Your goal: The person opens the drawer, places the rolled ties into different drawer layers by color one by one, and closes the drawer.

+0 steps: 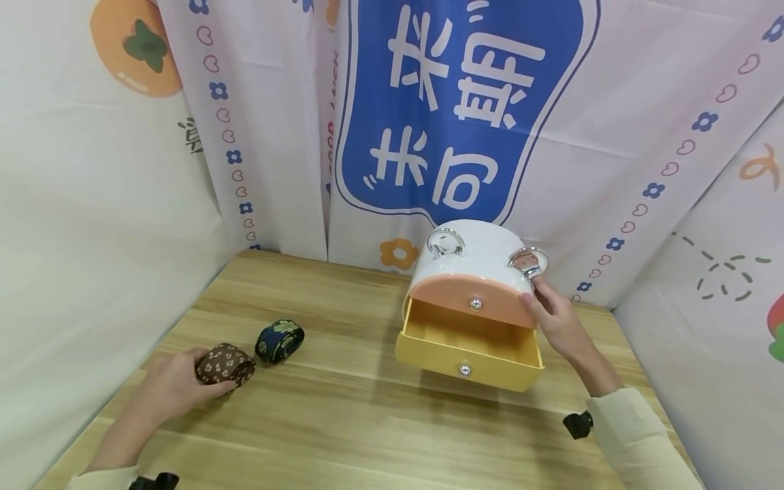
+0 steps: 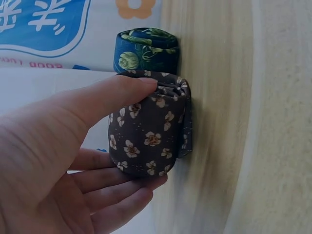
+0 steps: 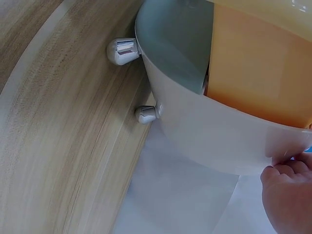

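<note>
My left hand [image 1: 174, 384] grips a rolled brown necktie [image 1: 223, 364] with a small flower print, at the left of the table. In the left wrist view the thumb lies over the top of this roll and the fingers curve along its lower side. Just beyond stands a rolled dark blue necktie [image 1: 280, 340] with green-yellow flowers. My right hand [image 1: 560, 327] holds the right side of a small white rounded drawer box [image 1: 484, 248], thumb near the front edge. Its yellow lower drawer [image 1: 422, 350] is pulled out with a bare inside; the pink upper drawer [image 1: 447, 292] is closed.
Two silver rings [image 1: 446, 243] stick up from the top of the box. Silver feet [image 3: 124, 51] show under it in the right wrist view. The wooden table [image 1: 331, 422] ends at a printed cloth backdrop [image 1: 288, 136], with cloth walls on both sides.
</note>
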`<state>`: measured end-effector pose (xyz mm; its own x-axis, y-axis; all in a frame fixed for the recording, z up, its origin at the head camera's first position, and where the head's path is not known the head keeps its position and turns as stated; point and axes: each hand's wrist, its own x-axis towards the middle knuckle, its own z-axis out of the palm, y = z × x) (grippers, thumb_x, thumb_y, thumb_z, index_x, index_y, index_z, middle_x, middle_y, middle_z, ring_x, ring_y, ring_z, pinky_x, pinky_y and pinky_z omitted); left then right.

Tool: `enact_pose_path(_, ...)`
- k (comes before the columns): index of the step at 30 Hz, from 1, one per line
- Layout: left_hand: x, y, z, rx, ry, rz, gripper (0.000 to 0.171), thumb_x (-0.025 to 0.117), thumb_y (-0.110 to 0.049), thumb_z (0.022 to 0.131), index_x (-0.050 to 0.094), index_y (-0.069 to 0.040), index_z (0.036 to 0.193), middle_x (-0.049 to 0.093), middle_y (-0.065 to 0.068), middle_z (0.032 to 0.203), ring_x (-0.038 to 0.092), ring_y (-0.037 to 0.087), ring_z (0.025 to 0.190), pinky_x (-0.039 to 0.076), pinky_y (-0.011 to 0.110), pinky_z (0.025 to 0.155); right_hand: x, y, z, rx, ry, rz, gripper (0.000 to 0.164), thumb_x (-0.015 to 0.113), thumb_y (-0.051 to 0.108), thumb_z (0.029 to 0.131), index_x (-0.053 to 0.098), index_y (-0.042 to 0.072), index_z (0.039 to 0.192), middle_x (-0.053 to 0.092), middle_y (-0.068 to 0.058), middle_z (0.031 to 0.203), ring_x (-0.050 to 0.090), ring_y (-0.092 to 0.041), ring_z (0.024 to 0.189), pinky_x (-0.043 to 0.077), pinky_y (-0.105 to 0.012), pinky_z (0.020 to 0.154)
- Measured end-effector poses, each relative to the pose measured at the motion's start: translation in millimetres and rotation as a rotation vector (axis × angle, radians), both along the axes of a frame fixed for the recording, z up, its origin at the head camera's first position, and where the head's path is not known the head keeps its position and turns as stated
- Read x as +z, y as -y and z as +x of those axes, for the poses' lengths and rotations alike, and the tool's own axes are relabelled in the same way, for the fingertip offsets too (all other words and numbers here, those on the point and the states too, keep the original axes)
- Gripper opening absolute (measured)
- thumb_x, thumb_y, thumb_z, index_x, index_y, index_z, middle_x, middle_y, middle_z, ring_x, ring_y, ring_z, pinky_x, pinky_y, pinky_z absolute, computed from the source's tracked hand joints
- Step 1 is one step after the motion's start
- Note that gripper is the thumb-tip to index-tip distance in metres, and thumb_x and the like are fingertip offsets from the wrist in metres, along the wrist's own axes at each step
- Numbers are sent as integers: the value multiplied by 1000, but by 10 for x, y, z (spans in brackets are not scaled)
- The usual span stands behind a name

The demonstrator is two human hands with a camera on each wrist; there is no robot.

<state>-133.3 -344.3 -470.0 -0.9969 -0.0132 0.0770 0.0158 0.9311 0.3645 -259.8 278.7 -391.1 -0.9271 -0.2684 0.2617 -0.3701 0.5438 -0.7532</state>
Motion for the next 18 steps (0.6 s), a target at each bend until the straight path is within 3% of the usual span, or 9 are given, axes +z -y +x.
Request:
enact_pose_path(7,-25,7,9,33,41,54,76,80,-55,68,64,7,107,69,18,86,64,24,71,54,38,57,-22,-2,-5,19,-13,-28,63,46,28,102,17,7,154,22,-17,160,28,-38,145,29,-2,100)
enact_pose_path(13,9,7,-13,53,58,57,84,78,-57,69,60,9,118,68,27,97,65,32,79,54,46,63,-17,-21,-9,14,0,-16,65,45,31,102,15,8,154,20,-16,160,27,-38,145,29,-2,100)
enact_pose_path(18,58,10,10,40,30,39,84,80,-53,67,60,11,117,68,28,97,65,36,81,54,51,67,-9,-18,-13,8,2,-6,66,45,32,102,15,5,154,20,-17,160,28,-38,145,28,-1,99)
